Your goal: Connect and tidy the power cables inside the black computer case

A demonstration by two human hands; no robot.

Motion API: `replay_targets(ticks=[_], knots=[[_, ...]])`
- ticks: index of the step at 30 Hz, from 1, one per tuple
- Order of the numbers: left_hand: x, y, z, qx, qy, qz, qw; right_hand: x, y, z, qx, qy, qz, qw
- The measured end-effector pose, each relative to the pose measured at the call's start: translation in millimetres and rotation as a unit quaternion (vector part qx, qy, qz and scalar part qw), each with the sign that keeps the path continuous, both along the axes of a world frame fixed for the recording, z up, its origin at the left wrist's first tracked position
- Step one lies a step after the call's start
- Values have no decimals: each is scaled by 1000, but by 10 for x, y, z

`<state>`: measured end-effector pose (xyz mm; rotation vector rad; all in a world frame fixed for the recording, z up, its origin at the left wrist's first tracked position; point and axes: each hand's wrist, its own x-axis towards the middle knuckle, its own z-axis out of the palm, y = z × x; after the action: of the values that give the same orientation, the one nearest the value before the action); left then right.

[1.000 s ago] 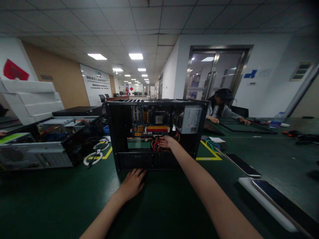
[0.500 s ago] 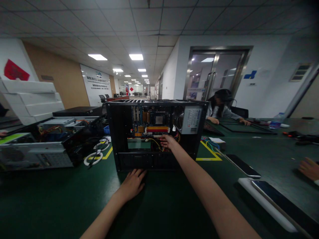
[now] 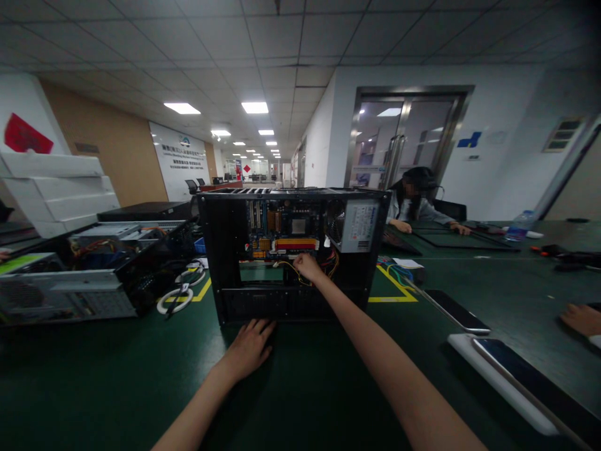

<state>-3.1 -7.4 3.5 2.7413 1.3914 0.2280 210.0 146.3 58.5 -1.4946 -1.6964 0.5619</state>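
Note:
A black computer case (image 3: 253, 305) stands upright in front of me, its open side facing me. Inside are a motherboard (image 3: 263, 220) with orange and red memory slots (image 3: 295, 244) and a power supply (image 3: 361, 227) at upper right. My right hand (image 3: 307, 266) reaches into the case just below the slots. Its fingers are closed; whatever they hold is hidden. Close by it runs a thin yellow cable (image 3: 287, 264) with a white plug at its end. My left hand (image 3: 251, 347) lies flat on the green table, fingers spread, fingertips at the case's bottom edge.
Left stands another opened computer case (image 3: 89, 294), with white cable coils (image 3: 174, 300) beside it. On the right lie phone-like slabs (image 3: 457, 311), a white block (image 3: 498, 382) and coloured wires (image 3: 399, 275). A person (image 3: 417, 200) sits across; another person's hand (image 3: 582, 319) shows far right.
My right hand has shifted slightly left inside the case, and its fingers have curled closed. The left hand stays in place.

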Motion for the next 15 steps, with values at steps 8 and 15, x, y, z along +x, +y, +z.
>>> replay_targets(ticks=[8, 15], knots=[[1, 10, -11, 1, 0, -5, 1000, -116, -34, -89, -109, -102, 130, 980], [31, -18, 46, -9, 16, 4, 1000, -94, 82, -181, -120, -216, 174, 953]])
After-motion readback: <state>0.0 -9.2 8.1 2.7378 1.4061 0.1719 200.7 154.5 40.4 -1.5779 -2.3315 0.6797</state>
